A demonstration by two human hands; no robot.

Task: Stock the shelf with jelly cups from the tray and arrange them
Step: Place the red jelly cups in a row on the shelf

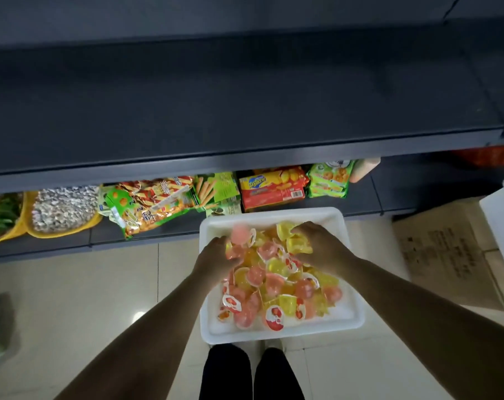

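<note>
Dark trouser legs [250, 373] at 6 o'clock, standing on pale floor tiles [86, 298]. Just past them, white tray [356, 319] holding a loose heap of jelly cups [276, 281], pink and yellow, some tipped to show red-and-white lids. 2 bare forearms reaching in from 7 and 5 o'clock. Left hand [213, 258] at the heap's 9 o'clock edge, fingers curled round pink cups [240, 241], 1 of them blurred and raised just above the pile. Right hand [321, 245] at the heap's 1 o'clock side, fingers bent down over yellow cups [292, 236] and closing on them.

Dark shelf [245, 96] across 12 o'clock, its front lip overhanging the lower shelf [71, 246]. On that lower shelf, from 9 towards 2 o'clock: yellow basket [63, 210] of small wrapped sweets, green and orange snack bags [155, 207], green stick-biscuit box [220, 192], red and yellow cracker pack [273, 187], green biscuit pack [328, 179]. Brown cardboard box [447, 249] at 3 o'clock, printed on top, with something white [502, 223] just beside it at the frame edge. Blurred shape at 8 o'clock, too unclear to name.
</note>
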